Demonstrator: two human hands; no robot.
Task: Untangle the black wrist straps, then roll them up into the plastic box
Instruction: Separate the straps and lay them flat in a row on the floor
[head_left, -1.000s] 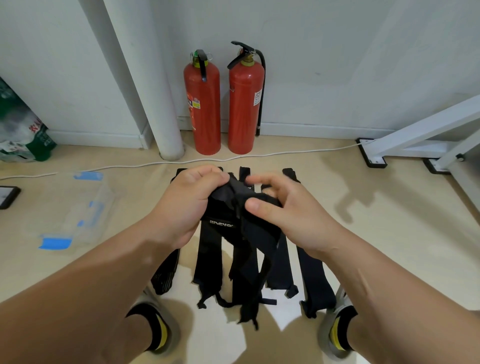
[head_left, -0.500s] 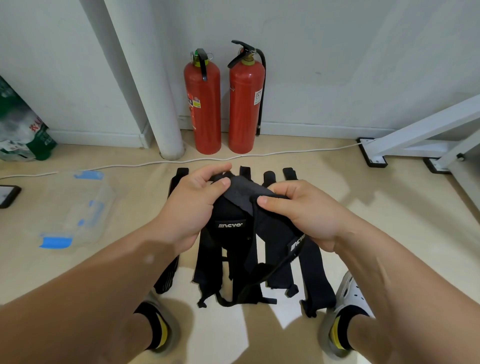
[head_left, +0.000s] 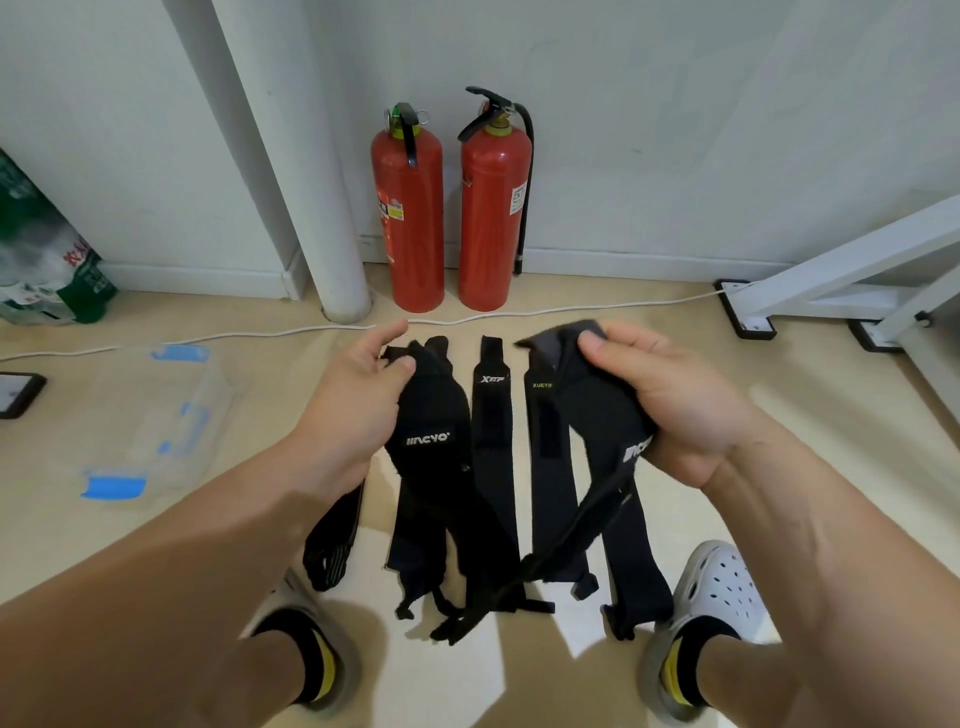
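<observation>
Straps (head_left: 491, 447), soft, light and limp, lie mid-frame on the floor (head_left: 857, 405); left hand (head_left: 358, 400) and right hand (head_left: 665, 405) each grip one padded end, the best hold; thin tails would likely snag; plastic box (head_left: 156, 415) sits at left of the frame.

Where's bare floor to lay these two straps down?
Bare floor: between the plastic box and left hand, and right of the right hand toward the white frame. Crowded between the shoes: laid-out straps.

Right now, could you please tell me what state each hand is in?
Left hand: closed, gripping the left black strap.
Right hand: closed, gripping the right black strap.
</observation>
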